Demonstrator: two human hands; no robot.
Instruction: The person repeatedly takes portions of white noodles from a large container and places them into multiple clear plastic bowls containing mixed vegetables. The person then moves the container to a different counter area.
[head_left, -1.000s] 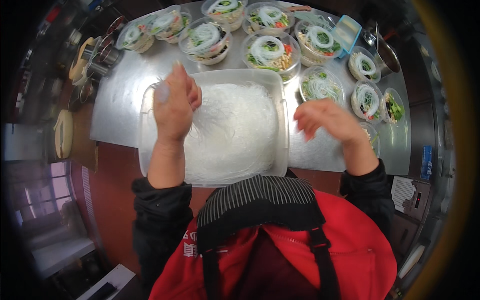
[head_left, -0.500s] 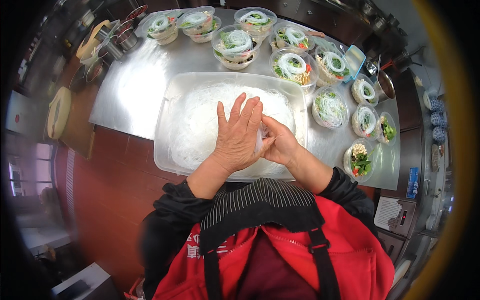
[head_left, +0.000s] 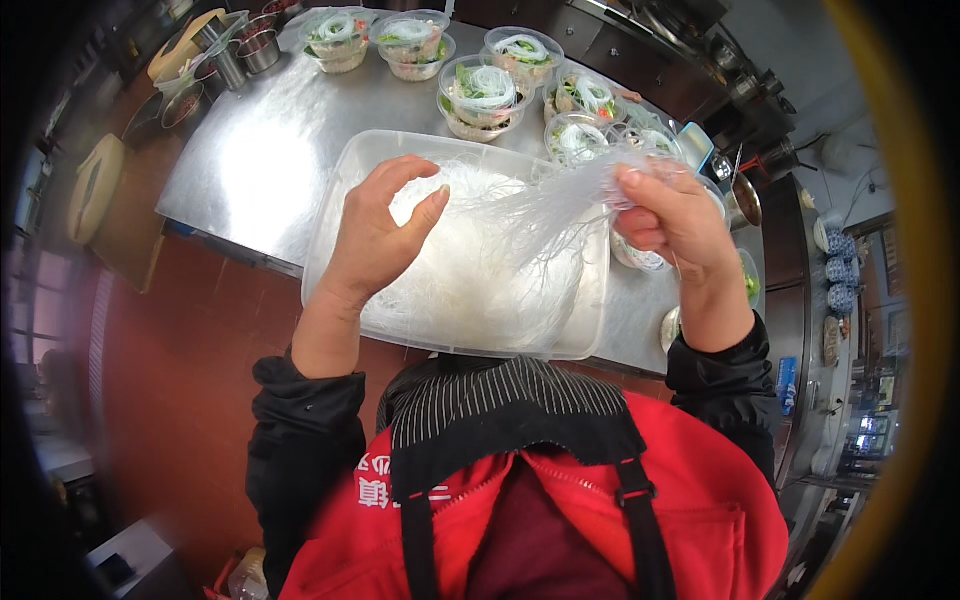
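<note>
A large translucent plastic tub (head_left: 585, 330) on the steel table holds a heap of thin, pale glass noodles (head_left: 460, 280). Over the tub's right side, my right hand (head_left: 680, 215) is closed round one end of a bundle of glass noodles (head_left: 560, 210). The loose strands fan out leftward and trail down toward the heap. My left hand (head_left: 385, 230) hovers above the tub's left part, thumb and fingers curved apart, with nothing in it. Behind my right hand, plastic bowls with noodles on top are partly hidden.
Several clear bowls of vegetables and coiled noodles, such as a stacked pair (head_left: 487, 95), stand along the table's (head_left: 255, 170) back and right. Metal containers (head_left: 258, 50) are at the far left. A metal pot (head_left: 745, 203) stands on the right.
My hands, together over the tub before, have moved apart. The right has gone right and lifted the noodle bundle into a trailing fan; the left has shifted left. The view has turned slightly.
</note>
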